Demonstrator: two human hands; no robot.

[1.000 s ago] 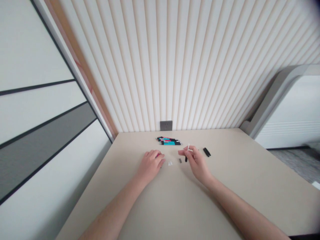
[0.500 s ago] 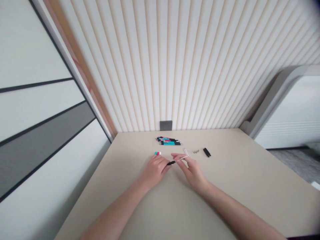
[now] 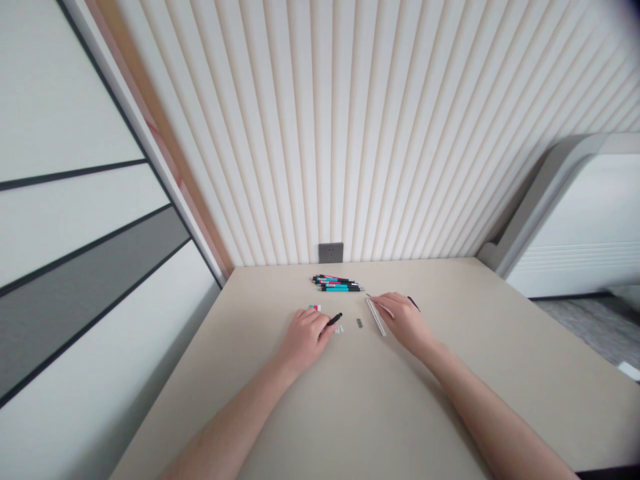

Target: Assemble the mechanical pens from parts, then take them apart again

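My left hand point(image 3: 304, 337) is closed around a black pen barrel piece point(image 3: 335, 319), its free end pointing up and to the right. Small white pieces point(image 3: 339, 329) lie by its thumb, and blue, red and white bits point(image 3: 315, 307) show just behind its fingers. On the right, my right hand point(image 3: 404, 321) pinches a thin white pen refill point(image 3: 385, 309), partly hidden by the fingers. Beside that hand, white refills point(image 3: 376, 319) rest on the table. Between the hands sit small grey pieces point(image 3: 359, 323). Black barrel parts point(image 3: 413, 303) are mostly hidden behind my right hand.
A pile of blue, red and black pens point(image 3: 337, 284) lies at the back of the beige table point(image 3: 320, 413). Behind it is a ribbed wall with a dark socket point(image 3: 331, 253). A white cabinet point(image 3: 90, 347) stands left, a white headboard-like panel point(image 3: 580, 213) right.
My right hand has moved right with the refill, away from the black barrel piece. My left hand has shifted slightly left, still holding that piece. Small grey and white pieces now show between the hands.
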